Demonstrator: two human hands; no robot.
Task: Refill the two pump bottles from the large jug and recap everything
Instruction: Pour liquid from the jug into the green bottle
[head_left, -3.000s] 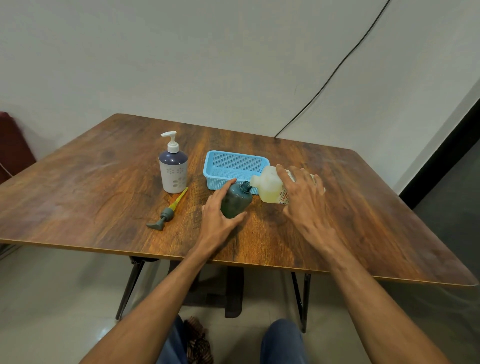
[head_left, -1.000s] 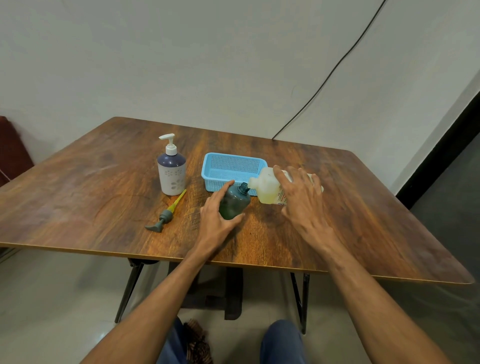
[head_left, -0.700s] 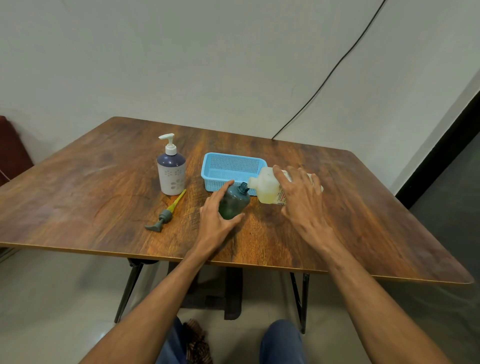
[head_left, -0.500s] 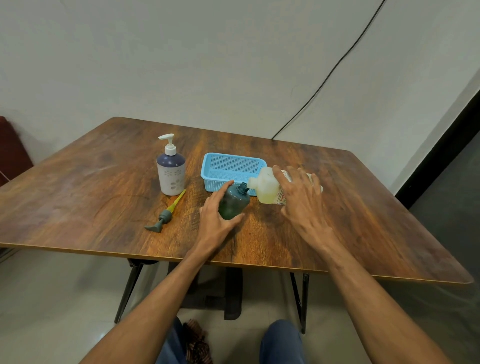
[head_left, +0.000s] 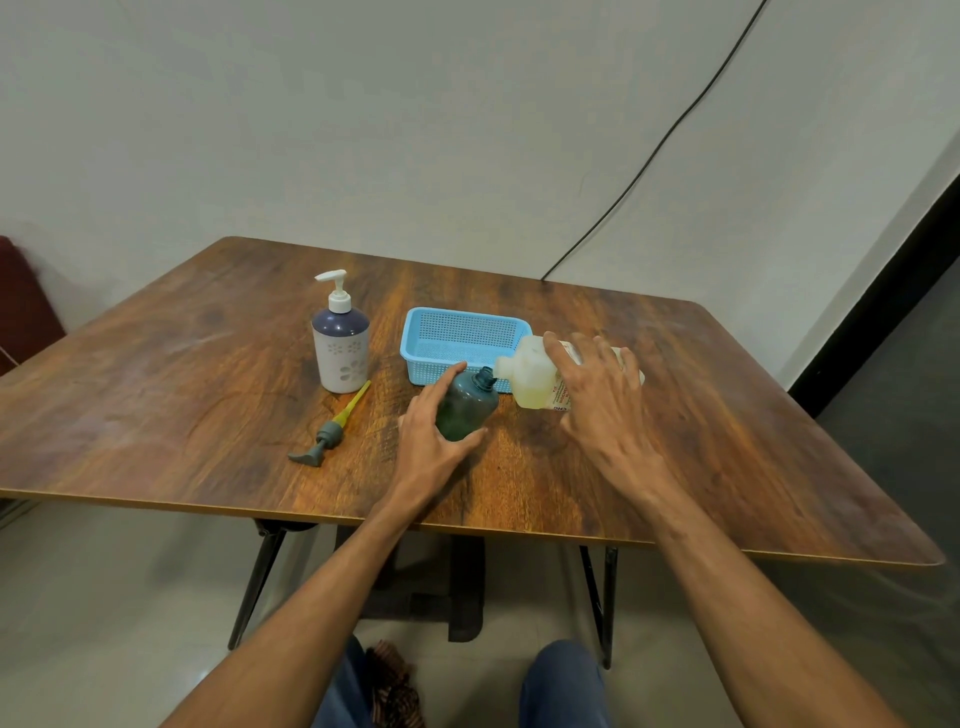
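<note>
Left grip: we record the left grip (head_left: 426, 447) wrapped round the dark green translucent plastic bottle (head_left: 465, 410), with the thumb on the near side and the fingers on the far side.
Green bottle: it sits near the front middle of the brown wood-grain desk (head_left: 156, 395) and leans right. Its dark threaded neck is uncapped and points toward the jug.
Right grip: the right grip (head_left: 602, 410) clasps the large translucent white plastic jug (head_left: 530, 382) from above, fingers spread over its body and label.
Jug: it is tipped on its side with the neck pointing left, right at the green bottle's mouth. Pale yellow liquid lies in the lower, neck end. We cannot tell whether liquid is flowing or whether the jug touches the desk.
Second bottle: the white pump bottle with purple shoulder (head_left: 340, 348) stands upright to the left of the basket, its white pump fitted.
Loose pump: the grey pump head with yellow tube (head_left: 332, 428) lies flat on the desk between the white bottle and the left grip.
Basket: the light blue perforated plastic basket (head_left: 462, 338) sits just behind the green bottle and the jug.
Wall: we note a black cable (head_left: 654, 150) running diagonally down to the desk's far edge.
</note>
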